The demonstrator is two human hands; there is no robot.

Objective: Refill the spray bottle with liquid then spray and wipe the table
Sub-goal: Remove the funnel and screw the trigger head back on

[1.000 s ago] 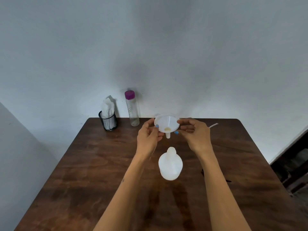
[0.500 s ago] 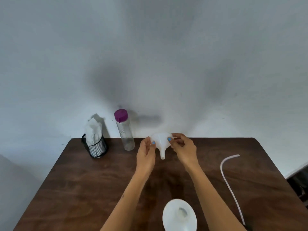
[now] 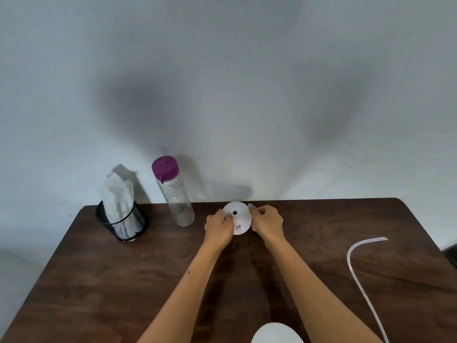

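Two hands meet at the far edge of a dark wooden table [image 3: 309, 243], close to a pale grey wall. Between them is a white plastic funnel [image 3: 240, 220]. The left hand [image 3: 218, 229] pinches its left rim with curled fingers, and the right hand [image 3: 265, 222] pinches its right rim the same way; both have light blue nail polish.

Half a second ago the funnel was held above the table with its wide mouth up and its spout pointing down. Now it is turned over: the wide mouth faces the tabletop and the spout points up toward the camera, so its small round opening shows at the centre of the white cone. Its long axis runs roughly vertical. A small label with red and blue marks shows on the near side of the cone; the marks are too small to read. The hands have also dropped lower and sit nearer the table's back edge than before. Whether the rim already touches the wood cannot be told.

Left of the funnel stands a clear bottle [image 3: 176, 201] with a purple cap, upright and nearly empty. Further left is a black mesh cup [image 3: 123, 225] holding white tissue [image 3: 117, 196]. On the right side of the table lies a thin clear tube [image 3: 358, 278], curving from the far right toward the near edge. At the bottom edge of the view, a rounded white bottle [image 3: 275, 334] is only partly visible, less of it than a moment ago.
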